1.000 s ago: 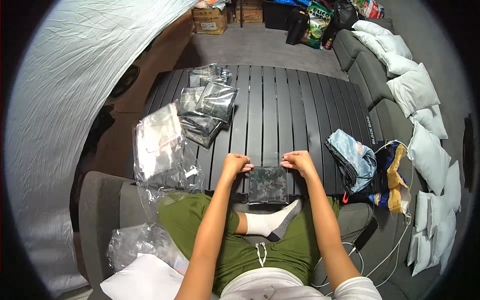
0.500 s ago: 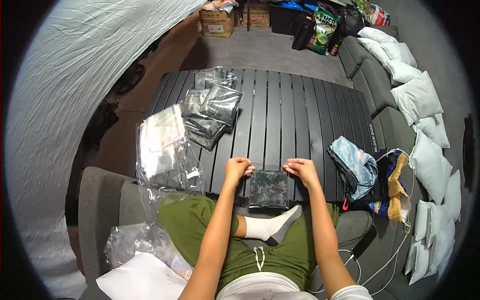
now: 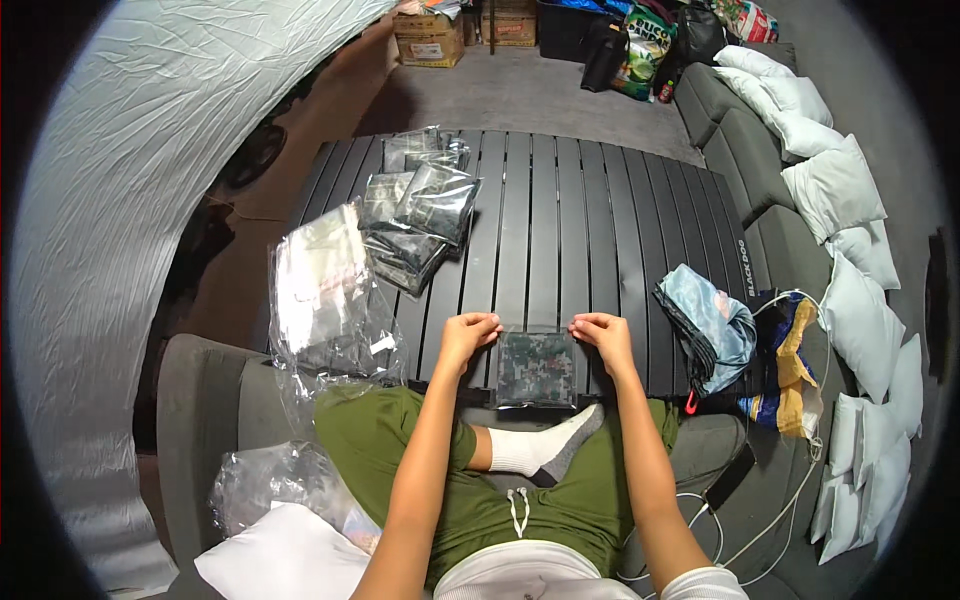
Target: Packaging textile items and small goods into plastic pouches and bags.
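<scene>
A folded camouflage-patterned cloth item in a clear plastic bag lies at the near edge of the slatted table. My left hand pinches the bag's upper left corner, its thumb and fingertips together. At the upper right corner my right hand pinches the same bag in a like way. The clear top of the bag stretches between the two hands. Farther left on the table is a pile of bagged dark packets. Nearer me, beside that pile, lie loose clear plastic bags.
The dark slatted table spans the space ahead of me. On its right side rest a folded blue-grey cloth pouch and a yellow and blue bag with a white cable. White pillows line the grey sofa. A black phone lies beside my right leg.
The bagged camouflage item and both pinching hands have shifted very slightly up in the picture, and the bag seems to lie flatter. The grips look the same.
</scene>
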The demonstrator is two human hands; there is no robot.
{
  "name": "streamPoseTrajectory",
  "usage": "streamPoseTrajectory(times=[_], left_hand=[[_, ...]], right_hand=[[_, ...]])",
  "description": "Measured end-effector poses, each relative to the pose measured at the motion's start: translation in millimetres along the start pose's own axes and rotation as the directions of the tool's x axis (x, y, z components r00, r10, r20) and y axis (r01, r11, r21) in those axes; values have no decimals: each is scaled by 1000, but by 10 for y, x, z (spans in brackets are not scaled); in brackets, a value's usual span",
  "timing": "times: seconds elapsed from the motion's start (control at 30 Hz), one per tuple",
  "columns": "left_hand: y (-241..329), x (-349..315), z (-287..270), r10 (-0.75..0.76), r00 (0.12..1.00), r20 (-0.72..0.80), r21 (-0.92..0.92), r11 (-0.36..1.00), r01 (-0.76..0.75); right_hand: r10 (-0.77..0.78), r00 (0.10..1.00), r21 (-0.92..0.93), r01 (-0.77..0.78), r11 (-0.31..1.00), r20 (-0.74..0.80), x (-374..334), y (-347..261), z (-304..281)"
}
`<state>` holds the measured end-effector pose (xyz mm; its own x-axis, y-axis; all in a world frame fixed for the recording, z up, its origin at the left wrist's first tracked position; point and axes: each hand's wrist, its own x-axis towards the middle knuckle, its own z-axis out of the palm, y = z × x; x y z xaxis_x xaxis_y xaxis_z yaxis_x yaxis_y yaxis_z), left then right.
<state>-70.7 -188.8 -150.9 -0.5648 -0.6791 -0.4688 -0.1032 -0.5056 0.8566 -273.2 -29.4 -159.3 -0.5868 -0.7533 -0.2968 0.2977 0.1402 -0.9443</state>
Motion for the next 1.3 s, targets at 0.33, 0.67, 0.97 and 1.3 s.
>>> streamPoseTrajectory(times=[0.33, 0.67, 0.97, 1.3], left_hand=[[-52, -10, -73, 94, 989, 114, 37, 994, -99], [-72, 69, -207, 141, 961, 237, 131, 976, -176], [25, 70, -280, 296, 857, 421, 391, 794, -466], [120, 55, -234, 466, 655, 596, 517, 401, -756]], right_hand=[[-116, 989, -31, 119, 992, 89, -46, 59, -106], [-184, 968, -58, 196, 979, 168, -84, 60, -136], [-251, 923, -204, 317, 926, 293, -102, -5, -245], [-314, 894, -417, 430, 801, 319, -244, -105, -208]])
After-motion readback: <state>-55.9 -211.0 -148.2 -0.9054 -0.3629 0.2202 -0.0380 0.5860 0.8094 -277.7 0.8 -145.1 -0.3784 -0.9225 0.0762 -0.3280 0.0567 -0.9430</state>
